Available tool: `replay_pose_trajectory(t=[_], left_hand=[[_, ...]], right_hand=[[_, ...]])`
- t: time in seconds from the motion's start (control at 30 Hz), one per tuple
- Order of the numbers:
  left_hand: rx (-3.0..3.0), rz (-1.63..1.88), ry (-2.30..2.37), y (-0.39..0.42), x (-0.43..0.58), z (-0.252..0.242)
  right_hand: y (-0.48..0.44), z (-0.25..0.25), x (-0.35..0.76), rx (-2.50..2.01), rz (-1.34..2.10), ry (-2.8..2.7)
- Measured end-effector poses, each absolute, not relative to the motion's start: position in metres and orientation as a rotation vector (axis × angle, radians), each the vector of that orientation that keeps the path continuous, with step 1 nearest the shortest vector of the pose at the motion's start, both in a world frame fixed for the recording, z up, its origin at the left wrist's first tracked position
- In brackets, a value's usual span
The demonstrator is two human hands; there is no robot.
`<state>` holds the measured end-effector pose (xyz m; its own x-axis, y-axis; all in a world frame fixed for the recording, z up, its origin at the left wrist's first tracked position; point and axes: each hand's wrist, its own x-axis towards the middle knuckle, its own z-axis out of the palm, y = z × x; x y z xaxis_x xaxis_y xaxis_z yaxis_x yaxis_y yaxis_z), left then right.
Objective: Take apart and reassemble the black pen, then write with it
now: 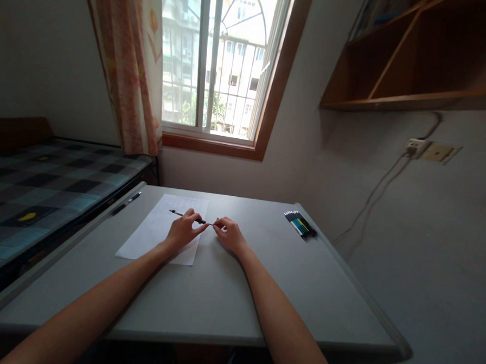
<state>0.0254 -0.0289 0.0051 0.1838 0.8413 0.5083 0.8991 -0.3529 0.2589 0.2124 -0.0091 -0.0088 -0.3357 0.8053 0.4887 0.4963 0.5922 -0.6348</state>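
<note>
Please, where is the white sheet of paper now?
In the head view, the white sheet of paper lies on the left half of the table, partly hidden by the left hand, right of a black pen.

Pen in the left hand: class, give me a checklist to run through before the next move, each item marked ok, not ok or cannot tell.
1. Left hand grips the pen in its fingers: ok.
2. Right hand is at the pen's other end: ok.
3. Right fingers are firmly closed on the thin dark piece there: cannot tell, too small.
4. Paper lies flat on the table: ok.
5. Loose pen is well away from the table's edge: not ok, it lies close along the left edge.
6. Row of pens is clear of both hands: ok, at the right.
</note>
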Motion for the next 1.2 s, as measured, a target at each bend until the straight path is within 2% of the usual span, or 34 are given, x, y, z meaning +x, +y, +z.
replay_pose_trajectory(t=[1.2], left_hand=[[-2.333,-0.919,-1.744,-0.0271,0.0234,0.0050]], right_hand=[[-0.0065,-0.0123,0.2149,-1.061,0.478,-1.992]])
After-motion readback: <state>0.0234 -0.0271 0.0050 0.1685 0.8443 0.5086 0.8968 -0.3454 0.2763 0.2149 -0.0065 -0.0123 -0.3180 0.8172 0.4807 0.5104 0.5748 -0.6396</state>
